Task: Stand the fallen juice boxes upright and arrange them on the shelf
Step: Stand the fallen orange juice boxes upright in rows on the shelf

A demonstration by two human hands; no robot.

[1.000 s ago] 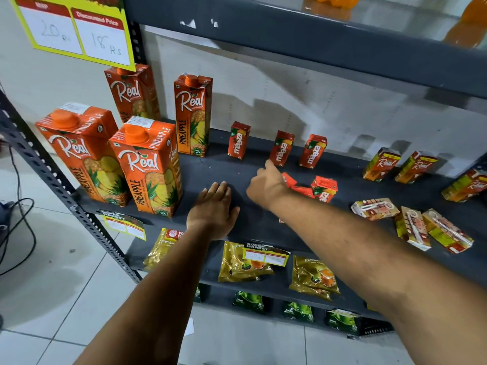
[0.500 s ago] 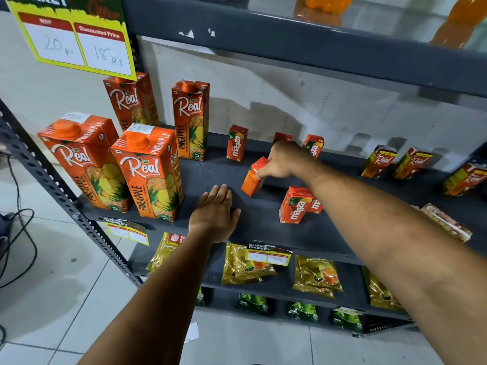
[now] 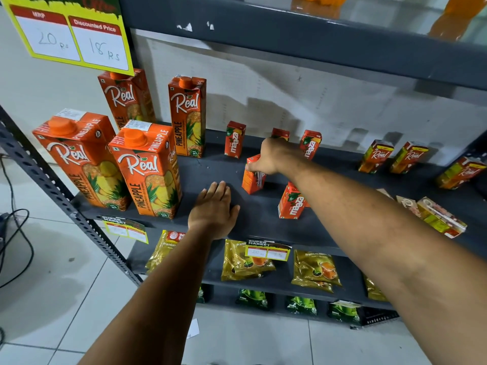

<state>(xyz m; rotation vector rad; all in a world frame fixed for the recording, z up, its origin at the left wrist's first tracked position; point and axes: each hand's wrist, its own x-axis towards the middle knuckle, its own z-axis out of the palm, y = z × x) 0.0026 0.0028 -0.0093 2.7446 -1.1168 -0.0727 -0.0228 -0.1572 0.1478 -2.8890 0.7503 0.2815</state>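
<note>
Gripping the small Maaza box [image 3: 251,177] from above, your right hand [image 3: 271,158] closes its fingers [image 3: 253,167] round its top. Your left hand [image 3: 214,209] lies flat and empty on the shelf [image 3: 208,167].

price sign [image 3: 71,39] top left | gold pouches [image 3: 246,260] lower shelf | cable [image 3: 15,233] floor

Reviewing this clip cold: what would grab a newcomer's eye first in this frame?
Probably the four tall orange pineapple cartons standing at the shelf's left end, under a yellow price sign. Next, the right hand gripping a small Maaza box mid-shelf, while the left hand rests flat on the shelf. Far right, several small boxes lie fallen.
</note>
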